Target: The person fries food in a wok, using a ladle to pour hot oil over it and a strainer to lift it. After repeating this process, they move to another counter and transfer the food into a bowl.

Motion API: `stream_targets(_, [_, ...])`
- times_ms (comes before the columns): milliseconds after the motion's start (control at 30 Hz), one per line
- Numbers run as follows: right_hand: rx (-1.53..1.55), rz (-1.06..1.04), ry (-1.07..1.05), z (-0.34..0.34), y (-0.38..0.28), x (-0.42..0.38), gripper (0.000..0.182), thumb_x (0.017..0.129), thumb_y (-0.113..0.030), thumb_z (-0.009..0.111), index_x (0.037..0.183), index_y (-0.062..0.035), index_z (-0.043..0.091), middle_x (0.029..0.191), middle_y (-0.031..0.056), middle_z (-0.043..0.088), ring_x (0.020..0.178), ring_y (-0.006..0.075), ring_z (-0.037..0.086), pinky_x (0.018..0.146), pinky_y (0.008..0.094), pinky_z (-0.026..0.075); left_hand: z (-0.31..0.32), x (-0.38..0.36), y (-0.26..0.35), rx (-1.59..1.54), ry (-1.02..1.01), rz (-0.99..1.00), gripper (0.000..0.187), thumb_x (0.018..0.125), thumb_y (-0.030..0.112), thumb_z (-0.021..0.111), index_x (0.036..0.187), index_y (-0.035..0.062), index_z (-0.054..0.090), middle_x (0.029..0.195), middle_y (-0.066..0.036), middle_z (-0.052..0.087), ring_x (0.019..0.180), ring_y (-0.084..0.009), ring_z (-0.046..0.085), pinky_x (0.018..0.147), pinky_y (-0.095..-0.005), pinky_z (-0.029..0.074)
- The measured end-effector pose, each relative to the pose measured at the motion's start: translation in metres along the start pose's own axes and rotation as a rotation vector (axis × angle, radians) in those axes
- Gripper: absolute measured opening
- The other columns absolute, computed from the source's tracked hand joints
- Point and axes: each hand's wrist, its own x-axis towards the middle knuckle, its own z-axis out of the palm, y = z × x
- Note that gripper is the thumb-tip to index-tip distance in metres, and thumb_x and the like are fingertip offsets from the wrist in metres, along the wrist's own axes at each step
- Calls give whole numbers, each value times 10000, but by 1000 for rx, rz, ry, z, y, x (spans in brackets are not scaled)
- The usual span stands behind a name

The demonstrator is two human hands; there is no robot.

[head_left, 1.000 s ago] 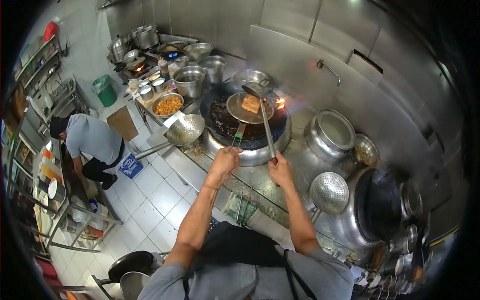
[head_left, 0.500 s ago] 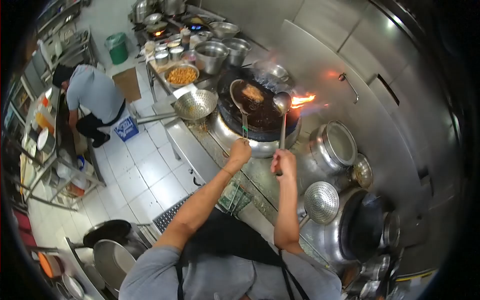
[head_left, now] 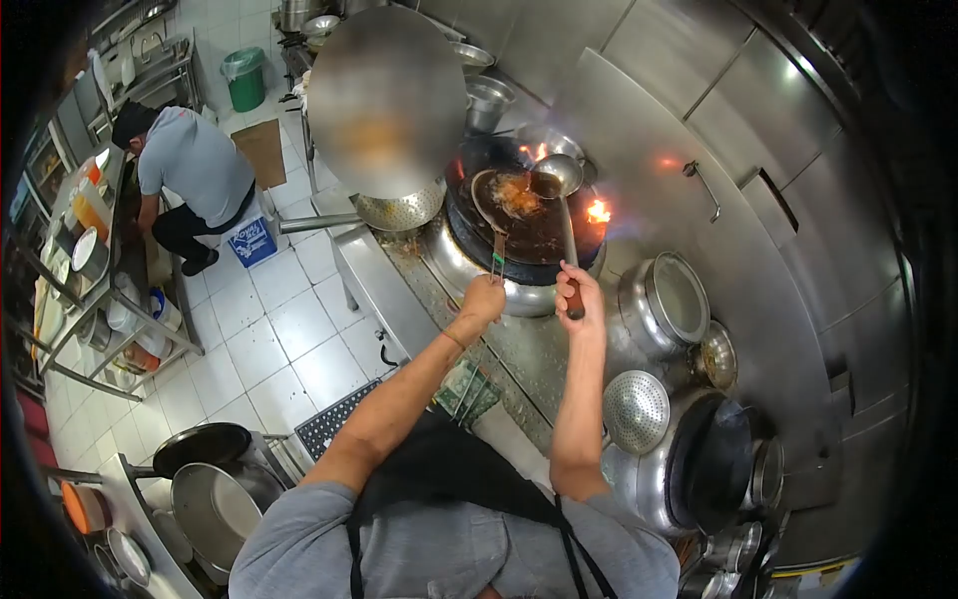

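Observation:
My left hand is closed on the thin handle of a round-rimmed strainer, which has a green band on it. The strainer's head lies in a dark wok of brown oil, around a frothing orange-brown piece of food. My right hand grips the wooden handle of a metal ladle. The ladle's bowl is just right of the food, with dark liquid in it. Flames show at the wok's right and far edges.
A perforated ladle rests on the counter to the left; another perforated skimmer is at right by a second wok. A metal pot stands beside the burner. A person sits bent at the left shelf. A blurred oval hides the upper middle.
The ladle's bowl has moved to the food's right side and now shows dark liquid. My right hand has turned and risen slightly. The food froths more, and flames show at the far rim.

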Motion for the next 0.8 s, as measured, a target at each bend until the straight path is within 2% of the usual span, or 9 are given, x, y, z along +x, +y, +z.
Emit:
stream_targets(100, [-236, -87, 35, 12, 6, -4, 73, 793, -86, 529, 813, -27, 491, 636, 32, 488, 405, 87, 439, 281, 233, 354, -3, -2, 4, -35, -48, -8, 257, 876, 205, 435, 723, 13, 510, 557, -24, 446, 392, -136, 403, 346, -287, 354])
stream_targets(200, [-426, -168, 47, 13, 14, -9, 81, 779, -83, 531, 761, -47, 460, 624, 36, 486, 390, 102, 450, 266, 246, 349, 0, -7, 7, 3, -5, -17, 243, 875, 198, 428, 770, 3, 527, 560, -28, 456, 395, -136, 412, 346, -286, 354])
stream_targets(267, [-644, -206, 129, 11, 19, -12, 81, 775, -77, 526, 750, -43, 457, 592, 36, 478, 380, 102, 448, 269, 253, 343, 2, -8, 6, -22, 54, -28, 234, 847, 149, 425, 755, -14, 566, 540, -96, 527, 400, -197, 519, 361, -342, 402])
stream_targets(500, [-835, -317, 223, -9, 31, -32, 68, 779, -65, 499, 734, -40, 454, 569, 30, 470, 377, 99, 448, 280, 262, 339, 9, -7, -5, -32, 58, 26, 200, 810, 116, 413, 806, -15, 564, 575, -118, 548, 415, -215, 534, 372, -349, 417])
stream_targets(600, [-742, -215, 267, -12, 32, -39, 50, 777, -68, 503, 772, -34, 467, 587, 35, 484, 377, 100, 441, 282, 262, 344, 13, -9, -4, 39, 59, 11, 205, 803, 108, 408, 854, -18, 562, 593, -129, 557, 427, -222, 542, 381, -355, 421])
stream_targets(667, [-327, -72, 229, -12, 24, -44, 67, 782, -85, 511, 816, -31, 490, 585, 32, 483, 367, 107, 426, 281, 258, 349, 18, -10, -8, 31, 110, 46, 217, 799, 110, 408, 887, -21, 557, 590, -134, 556, 423, -228, 540, 388, -359, 421])
stream_targets(700, [-325, -75, 232, -13, 20, -45, 67, 782, -85, 511, 816, -31, 490, 585, 32, 483, 367, 107, 426, 281, 258, 349, 18, -9, -9, 32, 106, 46, 217, 799, 110, 408, 887, -21, 557, 590, -134, 556, 423, -228, 540, 388, -359, 421])
stream_targets(767, [26, 40, 210, -15, 9, -43, 98, 791, -109, 519, 853, -34, 514, 585, 20, 477, 373, 111, 423, 275, 253, 342, 17, -10, -8, 31, 88, 57, 232, 797, 109, 403, 907, -23, 558, 595, -136, 559, 413, -222, 533, 380, -352, 415])
stream_targets(800, [28, 37, 208, -19, 5, -42, 98, 791, -109, 519, 853, -34, 514, 585, 20, 477, 373, 111, 423, 275, 253, 342, 16, -11, -6, 33, 87, 61, 232, 797, 109, 403, 907, -23, 558, 595, -136, 559, 413, -222, 533, 380, -352, 415])
